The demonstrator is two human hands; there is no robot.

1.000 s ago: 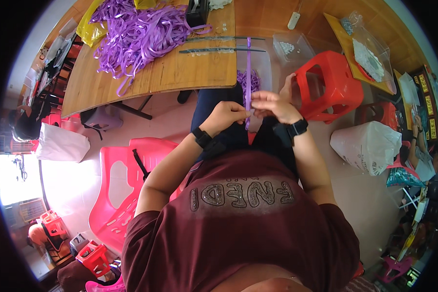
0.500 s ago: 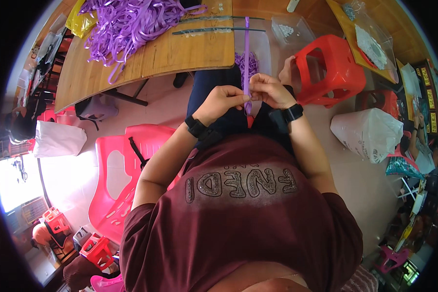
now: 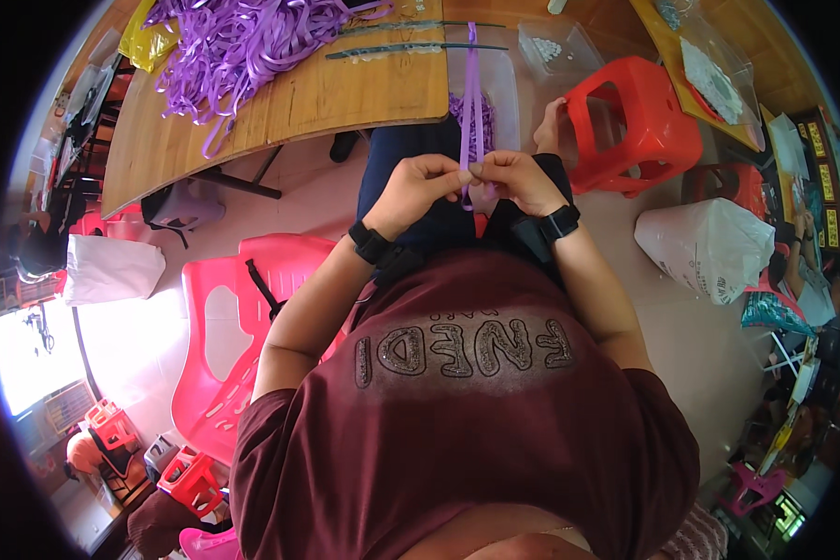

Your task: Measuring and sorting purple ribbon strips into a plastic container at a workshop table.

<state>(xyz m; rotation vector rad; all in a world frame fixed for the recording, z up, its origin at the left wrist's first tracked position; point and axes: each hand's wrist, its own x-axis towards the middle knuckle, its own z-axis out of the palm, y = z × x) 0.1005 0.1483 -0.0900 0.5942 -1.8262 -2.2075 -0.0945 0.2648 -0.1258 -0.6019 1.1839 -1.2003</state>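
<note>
A purple ribbon (image 3: 471, 103) hangs in two strands over the dark rods (image 3: 417, 50) that stick out past the table's edge, and runs down to my hands. My left hand (image 3: 427, 187) pinches it between thumb and fingers. Right against those fingertips, my right hand (image 3: 521, 180) is closed in a pinch on the ribbon too. A short end of ribbon dangles below the fingers. Exactly how the strands cross at the fingertips is too small to make out.
A heap of purple ribbons (image 3: 243, 56) lies on the wooden table (image 3: 345, 103). Beyond my knees sits a clear plastic bin (image 3: 504, 93) with purple pieces, beside a tub of small white pieces (image 3: 558, 56). A red stool (image 3: 639, 131) stands right, a pink chair (image 3: 215, 345) left.
The ribbon's single strand now shows as two strands spread apart below the rods. My fingertips have come together on it, and my left hand has shifted slightly left.
</note>
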